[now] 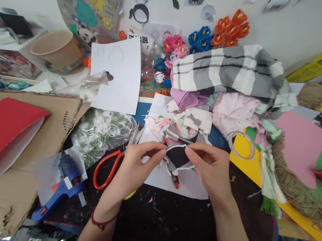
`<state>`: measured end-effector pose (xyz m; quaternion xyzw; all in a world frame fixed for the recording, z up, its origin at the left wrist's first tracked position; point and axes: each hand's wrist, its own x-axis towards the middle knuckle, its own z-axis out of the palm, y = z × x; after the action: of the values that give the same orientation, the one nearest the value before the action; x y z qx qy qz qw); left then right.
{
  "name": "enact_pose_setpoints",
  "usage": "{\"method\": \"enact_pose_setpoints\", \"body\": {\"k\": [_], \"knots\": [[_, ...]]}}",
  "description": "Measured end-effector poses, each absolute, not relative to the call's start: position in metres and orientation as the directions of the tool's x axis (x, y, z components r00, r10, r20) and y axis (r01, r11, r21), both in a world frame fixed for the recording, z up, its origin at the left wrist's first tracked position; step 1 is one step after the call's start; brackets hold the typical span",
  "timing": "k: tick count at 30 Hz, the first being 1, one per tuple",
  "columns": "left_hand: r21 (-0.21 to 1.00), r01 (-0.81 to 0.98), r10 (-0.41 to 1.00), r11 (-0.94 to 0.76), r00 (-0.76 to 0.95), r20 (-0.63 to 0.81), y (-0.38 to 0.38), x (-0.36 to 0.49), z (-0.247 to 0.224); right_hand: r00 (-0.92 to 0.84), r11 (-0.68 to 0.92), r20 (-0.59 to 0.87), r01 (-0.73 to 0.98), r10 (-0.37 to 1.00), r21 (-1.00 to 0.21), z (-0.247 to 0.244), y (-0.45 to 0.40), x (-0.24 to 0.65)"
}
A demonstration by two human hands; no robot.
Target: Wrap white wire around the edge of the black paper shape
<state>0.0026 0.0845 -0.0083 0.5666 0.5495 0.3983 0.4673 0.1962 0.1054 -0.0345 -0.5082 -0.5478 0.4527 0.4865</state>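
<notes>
Between my two hands is a small black cut-out piece with a white edge (176,157), held up over a white sheet of paper (158,179). My left hand (139,163) pinches its left side between thumb and fingertips. On the upper right side, the thumb and fingers of my right hand (211,165) are closed on the white edge. Whether it is paper or cloth, I cannot tell. Beneath it a red and black pen (175,181) lies on the sheet. Red-handled scissors (107,169) rest beside my left wrist. Paper and fabric scraps (186,124) are heaped just beyond my hands.
A blue glue gun (69,187) lies at the left, near cardboard (15,199) and a red sheet (3,134). Behind are a plastic bag of greenery (99,135) and checked cloth (227,72). At right are a tape roll (229,140), twine (287,178) and coloured sheets.
</notes>
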Motion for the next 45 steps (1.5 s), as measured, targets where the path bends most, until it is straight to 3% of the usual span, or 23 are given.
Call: {"method": "enact_pose_setpoints", "body": {"k": [15,23,45], "knots": [[0.947,0.321,0.994,0.014,0.098,-0.048,0.0849,0.0012,-0.0073,-0.002,0.065,0.065,0.094,0.998,-0.993,-0.0344,0.1055,0.1955],[0.97,0.233,0.993,0.061,0.082,-0.082,0.0845,0.0033,-0.0085,-0.008,0.065,0.065,0.1,0.998,-0.993,-0.0336,0.1051,0.1965],[0.958,0.284,0.995,0.028,0.089,-0.055,0.0837,0.0046,-0.0124,-0.01,0.062,0.062,0.107,0.998,-0.992,-0.0343,0.1042,0.1973]]}}
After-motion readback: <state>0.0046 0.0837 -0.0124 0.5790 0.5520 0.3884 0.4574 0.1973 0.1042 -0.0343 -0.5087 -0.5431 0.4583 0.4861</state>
